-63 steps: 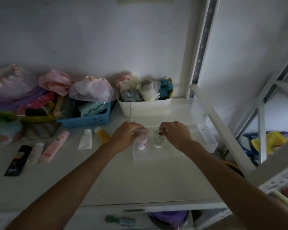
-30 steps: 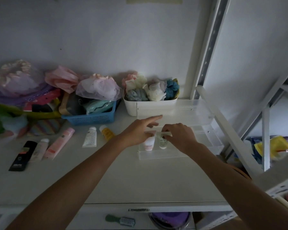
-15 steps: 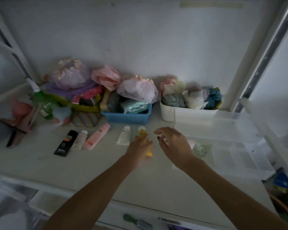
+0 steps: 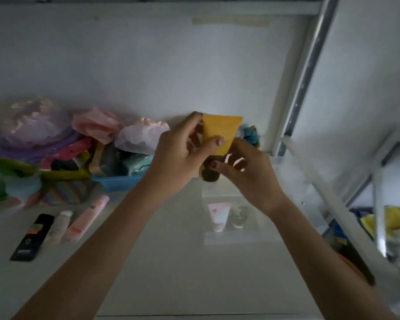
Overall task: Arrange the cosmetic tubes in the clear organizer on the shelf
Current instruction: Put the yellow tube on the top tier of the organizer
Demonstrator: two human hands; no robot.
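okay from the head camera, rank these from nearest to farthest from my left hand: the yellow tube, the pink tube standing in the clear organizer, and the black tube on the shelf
1. Yellow tube: held in the left hand, raised in front of the wall.
2. Pink tube: below and to the right, standing cap-down in the clear organizer.
3. Black tube: far left, lying flat on the shelf.

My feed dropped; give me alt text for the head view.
Both hands, left hand and right hand, hold a yellow tube up above the shelf. Two small tubes stand in the clear organizer; three more lie at left.
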